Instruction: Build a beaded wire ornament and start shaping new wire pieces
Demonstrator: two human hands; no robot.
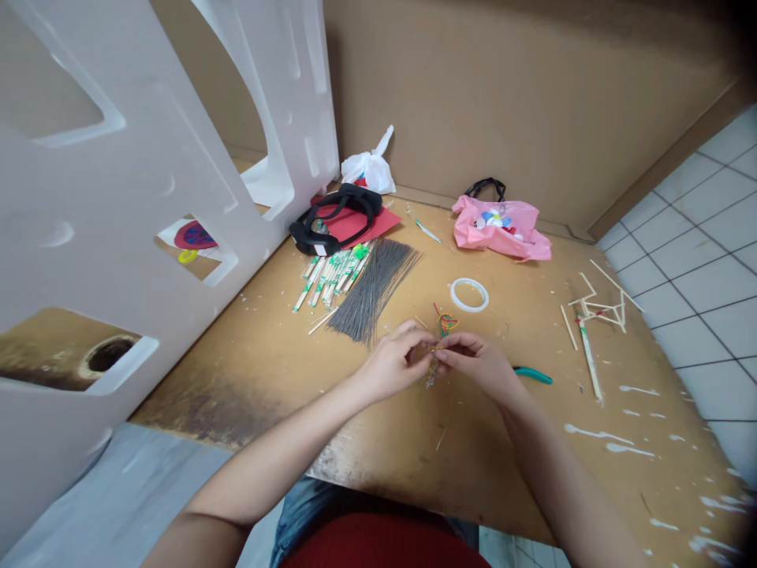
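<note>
Close together over the middle of the table, my left hand and my right hand meet with fingertips pinched. What they hold is small and mostly hidden; a speck of yellow shows between the fingers. Just beyond the fingertips lies a small tangle of red, yellow and green rubber bands. Below the fingers is a little cluster of thin, shiny pieces, too fine to identify. A teal tool handle sticks out beside my right wrist, its other end hidden. Past my left hand lies a bundle of thin grey wires.
Packaged chopsticks and a black head strap on red paper lie back left. A tape roll and a pink bag of bottle caps are farther back. A stick frame lies right. A white plastic panel rises left.
</note>
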